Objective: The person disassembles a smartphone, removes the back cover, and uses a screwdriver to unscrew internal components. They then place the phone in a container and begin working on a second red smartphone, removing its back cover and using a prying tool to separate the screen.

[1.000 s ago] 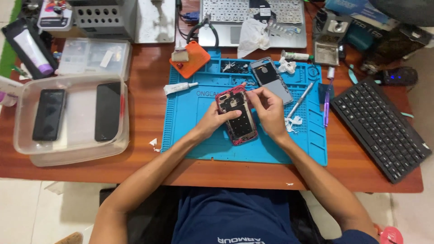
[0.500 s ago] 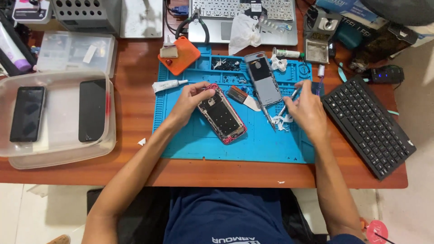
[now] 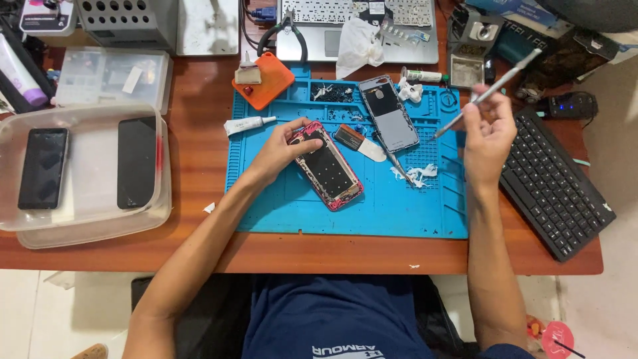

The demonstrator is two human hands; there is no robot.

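Head camera: your left hand [image 3: 279, 151] is resting its fingers on the opened red phone [image 3: 327, 166], which is lying slanted on the blue mat [image 3: 399, 213]. Your right hand [image 3: 488, 136] is pinching a thin metal tool [image 3: 488, 92], well right of the phone.
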